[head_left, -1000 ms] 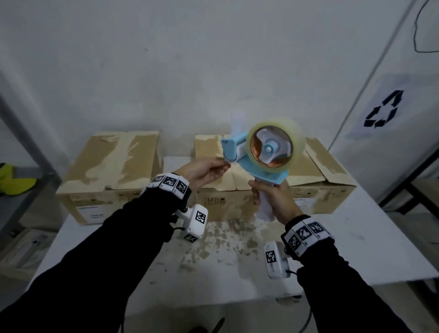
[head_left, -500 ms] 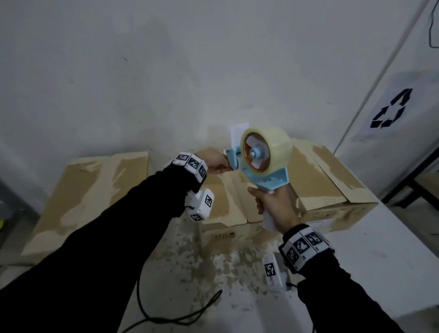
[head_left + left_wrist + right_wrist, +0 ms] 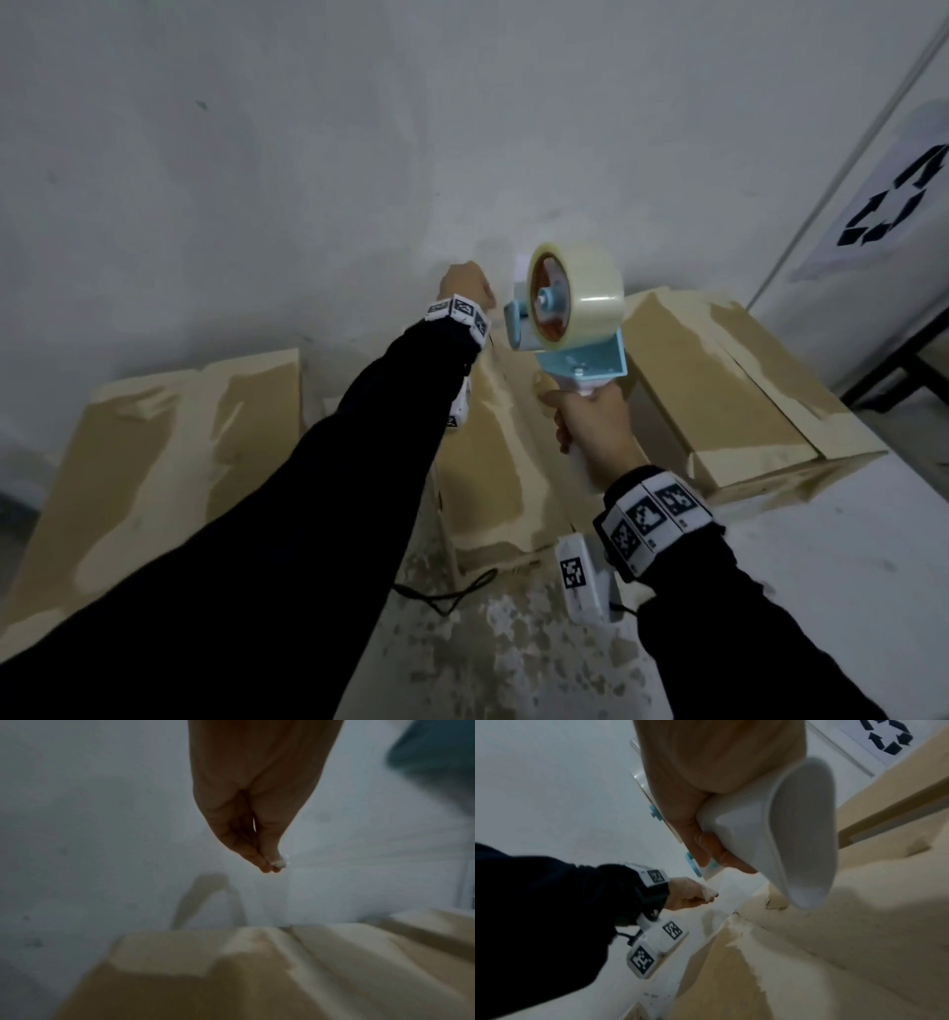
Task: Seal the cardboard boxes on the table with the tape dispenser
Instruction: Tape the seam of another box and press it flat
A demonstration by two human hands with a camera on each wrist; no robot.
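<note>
My right hand (image 3: pixel 590 426) grips the white handle (image 3: pixel 782 821) of a light-blue tape dispenser (image 3: pixel 565 318), which carries a roll of clear tape (image 3: pixel 580 288) and is held upright above the middle cardboard box (image 3: pixel 493 452). My left hand (image 3: pixel 464 285) is stretched out left of the dispenser's front, near the wall and over the box's far edge. Its thumb and fingertips (image 3: pixel 272 864) pinch the end of the clear tape; the left hand (image 3: pixel 693 896) shows the same pinch. The middle box (image 3: pixel 282 973) has its flaps down with a seam along the top.
A second cardboard box (image 3: pixel 154 437) stands to the left and a third (image 3: pixel 719 390) to the right, all against the grey wall. The white table (image 3: pixel 821 565) is stained in front of the boxes, where a black cable (image 3: pixel 452 596) lies. A recycling sign (image 3: pixel 883 205) hangs at the right.
Both hands have moved forward and up, from the near side of the middle box to over its far edge. The left hand has drawn slightly away from the dispenser's front.
</note>
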